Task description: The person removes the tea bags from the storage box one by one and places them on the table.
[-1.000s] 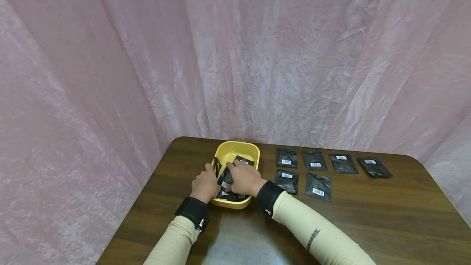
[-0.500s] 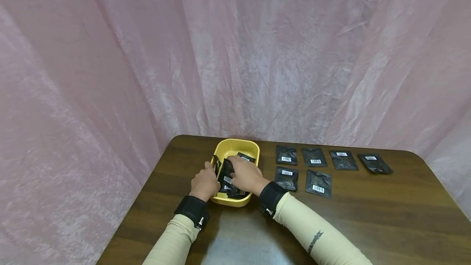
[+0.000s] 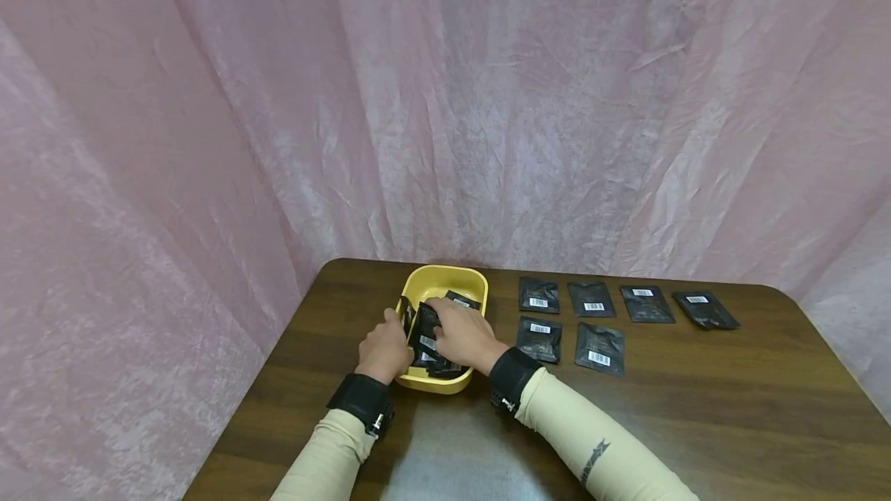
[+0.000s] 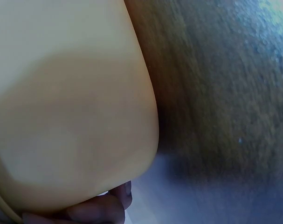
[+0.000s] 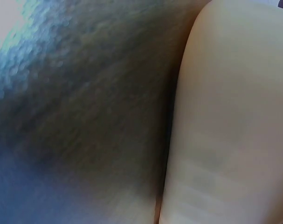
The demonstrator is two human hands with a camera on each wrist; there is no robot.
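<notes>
A yellow tub [image 3: 448,278] stands on the dark wooden table [image 3: 696,416] and holds several black packets with white barcode labels. My left hand [image 3: 383,348] grips the tub's left side; in the left wrist view its fingers [image 4: 99,211] curl against the tub wall [image 4: 71,116]. My right hand [image 3: 462,335] reaches into the tub, its fingers curled round a black packet [image 3: 425,328] that stands tilted on the pile. Another packet [image 3: 462,301] lies at the tub's far side. The right wrist view shows only the tub wall [image 5: 234,116] and table [image 5: 85,116].
Several black packets lie flat in two rows right of the tub, from one [image 3: 538,294] near it to one [image 3: 703,309] far right, with two [image 3: 539,337] [image 3: 600,348] in the nearer row. Pink cloth [image 3: 445,99] hangs behind and left of the table.
My right hand has moved slightly deeper into the tub and tipped the packet more upright. The left hand stays on the tub's side. The packets on the table have not moved.
</notes>
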